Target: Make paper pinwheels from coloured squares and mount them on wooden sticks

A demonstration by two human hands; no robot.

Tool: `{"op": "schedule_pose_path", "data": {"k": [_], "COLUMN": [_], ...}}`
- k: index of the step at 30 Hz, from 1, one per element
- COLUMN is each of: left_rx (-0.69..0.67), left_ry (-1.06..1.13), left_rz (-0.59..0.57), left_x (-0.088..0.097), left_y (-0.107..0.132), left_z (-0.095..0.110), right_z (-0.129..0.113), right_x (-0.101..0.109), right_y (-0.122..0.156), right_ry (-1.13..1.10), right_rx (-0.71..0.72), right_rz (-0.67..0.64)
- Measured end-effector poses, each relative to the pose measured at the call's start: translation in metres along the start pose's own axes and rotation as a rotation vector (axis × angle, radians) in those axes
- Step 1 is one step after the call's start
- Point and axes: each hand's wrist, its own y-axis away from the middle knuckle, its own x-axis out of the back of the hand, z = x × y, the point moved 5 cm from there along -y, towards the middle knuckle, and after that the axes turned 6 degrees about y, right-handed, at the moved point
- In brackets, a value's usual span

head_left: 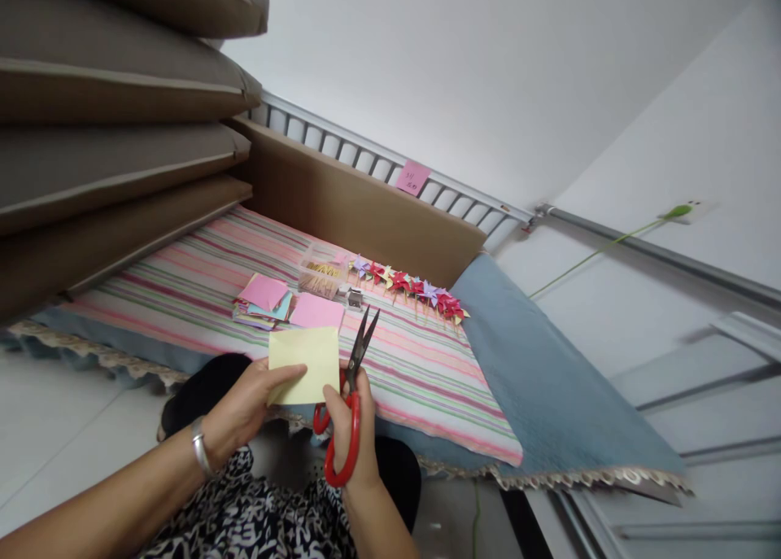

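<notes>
My left hand pinches a square yellow sheet of paper by its left side, thumb on top. In my right hand are red-handled scissors, their dark blades slightly apart and pointing away from me. The right thumb lies at the sheet's lower right corner. Just beyond the sheet, a pink paper square lies flat on the striped cloth. Left of it sits a stack of coloured paper squares, pink on top.
A clear box holds gold pins and wooden sticks. Small metallic items lie beside it. Several paper pinwheels form a row along a brown board. Grey-brown cushions are stacked at left; a metal rail runs at right.
</notes>
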Motion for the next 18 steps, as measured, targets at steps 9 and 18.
{"op": "schedule_pose_path", "data": {"k": [9,18], "left_rx": [-0.022,-0.048], "left_ry": [-0.078,-0.206], "left_rz": [-0.036,0.076], "left_x": [0.005,0.027], "left_y": [-0.002,-0.003], "left_z": [0.015,0.039], "right_z": [0.017,0.005], "right_x": [0.004,0.024], "right_y": [-0.003,0.024], "right_ry": [-0.036,0.336], "right_rx": [-0.120,-0.214], "right_rz": [0.016,-0.313]}}
